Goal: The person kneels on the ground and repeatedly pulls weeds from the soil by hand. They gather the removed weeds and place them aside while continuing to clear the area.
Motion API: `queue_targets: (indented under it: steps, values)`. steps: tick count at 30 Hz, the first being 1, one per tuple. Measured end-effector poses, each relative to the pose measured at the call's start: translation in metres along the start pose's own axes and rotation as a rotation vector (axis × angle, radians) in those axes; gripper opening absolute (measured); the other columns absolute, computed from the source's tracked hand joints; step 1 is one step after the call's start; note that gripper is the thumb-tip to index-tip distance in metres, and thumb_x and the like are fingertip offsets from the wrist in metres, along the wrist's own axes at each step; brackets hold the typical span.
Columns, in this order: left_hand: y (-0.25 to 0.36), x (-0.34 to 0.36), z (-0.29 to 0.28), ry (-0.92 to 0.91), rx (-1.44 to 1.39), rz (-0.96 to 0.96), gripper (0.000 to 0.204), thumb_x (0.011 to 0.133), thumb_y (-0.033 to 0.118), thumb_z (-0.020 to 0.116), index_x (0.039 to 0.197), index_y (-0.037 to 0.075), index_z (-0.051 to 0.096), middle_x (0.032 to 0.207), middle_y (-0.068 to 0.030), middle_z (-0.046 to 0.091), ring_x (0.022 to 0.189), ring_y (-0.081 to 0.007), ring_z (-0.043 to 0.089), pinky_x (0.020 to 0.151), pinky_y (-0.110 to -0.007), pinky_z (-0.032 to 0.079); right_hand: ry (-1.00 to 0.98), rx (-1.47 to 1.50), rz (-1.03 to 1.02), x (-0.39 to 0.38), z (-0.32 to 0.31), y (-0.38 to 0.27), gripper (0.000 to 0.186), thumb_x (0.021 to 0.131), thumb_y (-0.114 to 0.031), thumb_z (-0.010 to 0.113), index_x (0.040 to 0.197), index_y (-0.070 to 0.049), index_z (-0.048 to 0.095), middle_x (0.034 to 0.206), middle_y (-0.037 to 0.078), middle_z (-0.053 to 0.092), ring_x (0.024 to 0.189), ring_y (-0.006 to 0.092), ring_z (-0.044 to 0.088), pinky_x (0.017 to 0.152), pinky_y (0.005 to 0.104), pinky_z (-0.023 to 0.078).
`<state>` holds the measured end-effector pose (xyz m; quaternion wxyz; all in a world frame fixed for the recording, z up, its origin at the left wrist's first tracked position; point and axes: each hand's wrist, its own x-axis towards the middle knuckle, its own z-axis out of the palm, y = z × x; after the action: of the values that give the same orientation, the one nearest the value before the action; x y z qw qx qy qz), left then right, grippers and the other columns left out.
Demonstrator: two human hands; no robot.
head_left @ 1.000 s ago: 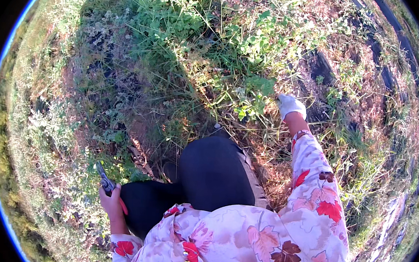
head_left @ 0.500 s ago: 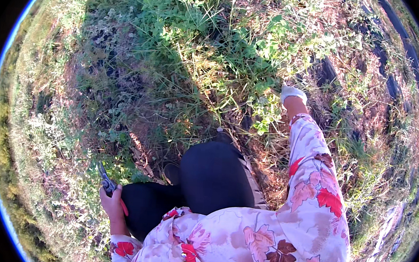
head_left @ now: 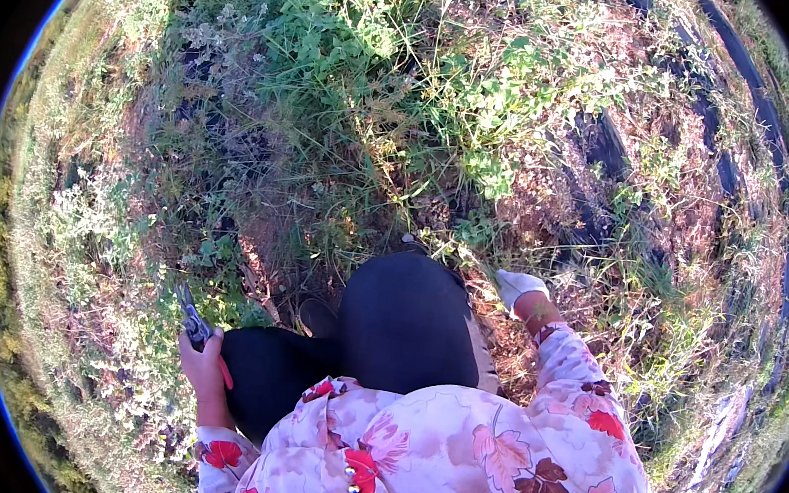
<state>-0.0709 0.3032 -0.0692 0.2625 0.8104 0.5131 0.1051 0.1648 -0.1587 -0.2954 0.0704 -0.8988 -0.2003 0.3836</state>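
Note:
My left hand [head_left: 204, 359], bare, is closed around pruning shears [head_left: 194, 323] beside my left knee. The metal blades point away from me over low weeds, and a red handle shows below my fingers. My right hand [head_left: 522, 292] wears a white glove and is just right of my bent knee, low over grass and weeds. Its fingers look drawn together toward the stems; whatever they hold is too small to make out. Leafy green weeds [head_left: 488, 170] and long grass grow beyond my knees.
Dark strips of ground sheet [head_left: 606, 147] show between weeds at the right. My dark-trousered knee [head_left: 412, 322] is bent in front of me, with a shoe [head_left: 318, 316] partly visible beside it. Dry, pale weeds [head_left: 81, 231] spread at the left. A shadow covers the middle left.
My right hand has come back toward me, from the leafy weeds to beside my knee. My left hand with the pruning shears has moved slightly up and left.

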Motion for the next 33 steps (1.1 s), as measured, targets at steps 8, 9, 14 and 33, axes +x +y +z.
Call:
queue_targets:
  steps: [8,9,14,33]
  values:
    - [-0.002,-0.007,-0.011,0.039,-0.029,-0.015,0.041,0.070,0.028,0.072,0.093,-0.001,0.052,0.077,-0.0037,0.054,0.069,-0.0134,0.048,0.066,-0.029,0.040,0.535,0.112,0.769,-0.105,-0.150,0.142,0.039,0.090,-0.045,0.041,0.120,-0.022,0.053,0.105,0.018,0.060,0.091,0.0391,0.058,0.076,0.0451,0.047]
    - [-0.001,-0.007,-0.010,0.025,-0.051,-0.033,0.042,0.069,0.028,0.072,0.092,-0.001,0.052,0.077,-0.0032,0.053,0.068,-0.0129,0.047,0.065,-0.029,0.040,0.528,0.009,0.843,-0.124,-0.166,0.175,0.036,0.091,-0.039,0.040,0.119,-0.020,0.053,0.109,0.017,0.059,0.095,0.0379,0.059,0.077,0.0459,0.047]
    - [-0.004,-0.008,-0.009,0.044,-0.028,-0.001,0.040,0.068,0.028,0.073,0.092,0.001,0.053,0.076,-0.0025,0.053,0.068,-0.0126,0.047,0.065,-0.028,0.040,0.544,-0.323,1.107,-0.172,-0.216,0.242,0.039,0.084,-0.007,0.052,0.123,-0.005,0.048,0.122,0.017,0.052,0.109,0.0327,0.054,0.091,0.0425,0.046]
    - [-0.024,0.004,-0.013,0.065,-0.145,-0.083,0.036,0.067,0.022,0.073,0.090,0.003,0.052,0.070,0.0034,0.046,0.060,-0.0073,0.039,0.056,-0.024,0.034,0.289,0.273,0.637,0.164,-0.111,-0.130,0.039,0.082,-0.019,0.051,0.118,-0.005,0.047,0.119,0.020,0.054,0.108,0.0346,0.055,0.089,0.0436,0.046]
